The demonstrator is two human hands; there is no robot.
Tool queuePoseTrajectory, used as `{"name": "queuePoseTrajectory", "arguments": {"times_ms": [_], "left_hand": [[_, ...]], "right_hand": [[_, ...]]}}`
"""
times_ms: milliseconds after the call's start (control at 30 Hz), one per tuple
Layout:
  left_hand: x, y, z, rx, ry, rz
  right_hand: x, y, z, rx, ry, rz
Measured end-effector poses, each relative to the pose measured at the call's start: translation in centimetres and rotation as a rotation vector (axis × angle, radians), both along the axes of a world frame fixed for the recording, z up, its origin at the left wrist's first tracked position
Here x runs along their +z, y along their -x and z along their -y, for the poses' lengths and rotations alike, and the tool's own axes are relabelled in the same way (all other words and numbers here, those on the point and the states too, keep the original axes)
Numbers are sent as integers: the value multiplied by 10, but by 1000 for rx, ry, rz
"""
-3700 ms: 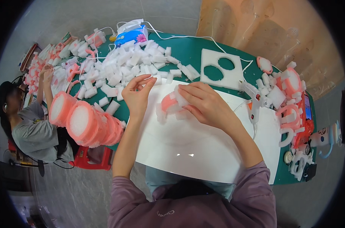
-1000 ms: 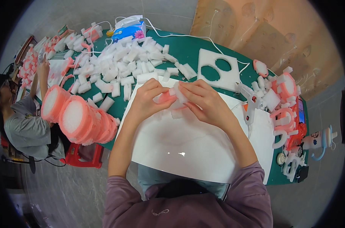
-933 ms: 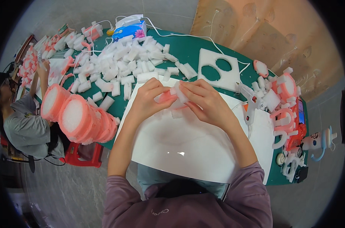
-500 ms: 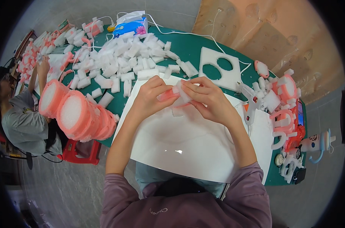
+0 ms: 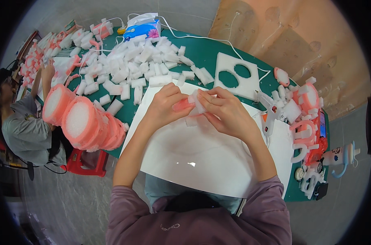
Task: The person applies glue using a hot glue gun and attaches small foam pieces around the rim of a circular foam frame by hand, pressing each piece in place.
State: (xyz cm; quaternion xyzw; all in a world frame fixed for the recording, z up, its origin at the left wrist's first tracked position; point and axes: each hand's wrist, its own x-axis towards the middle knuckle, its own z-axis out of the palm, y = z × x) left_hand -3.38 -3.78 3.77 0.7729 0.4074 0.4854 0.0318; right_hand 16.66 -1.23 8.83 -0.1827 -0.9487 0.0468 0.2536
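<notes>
Over a large white sheet [image 5: 202,155] on the green table [image 5: 210,53], both my hands meet around a small assembly. My left hand [image 5: 165,105] grips a pink curved foam piece [image 5: 181,105]. My right hand [image 5: 226,110] pinches a white foam block [image 5: 197,101] against that pink piece. Another small white foam block [image 5: 191,121] lies on the sheet just below my fingers.
A heap of white foam blocks [image 5: 132,69] covers the far left of the table. A white foam panel with round holes [image 5: 236,75] and a glue gun [image 5: 269,116] lie to the right, by pink-and-white assemblies [image 5: 306,118]. Stacked pink rings [image 5: 85,122] stand left; another person [image 5: 22,126] sits beyond.
My left hand has come back from the foam heap to the pink piece. Both hands now hold it together with a white block, shifted slightly toward the far side.
</notes>
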Motion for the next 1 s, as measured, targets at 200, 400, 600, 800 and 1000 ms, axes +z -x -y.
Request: {"name": "queuePoseTrajectory", "arguments": {"times_ms": [200, 400, 600, 800, 1000], "left_hand": [[-1, 0, 0, 24, -28, -39], [-2, -2, -1, 30, -73, -51], [-3, -5, -2, 20, -96, -61], [-3, -8, 0, 29, -133, -74], [-4, -8, -2, 43, -166, -71]], "right_hand": [[8, 1, -1, 1, 66, 40], [5, -1, -1, 11, 117, -26], [5, -7, -4, 38, 110, 0], [5, -9, -4, 45, 89, 1], [2, -4, -2, -11, 114, -41]]}}
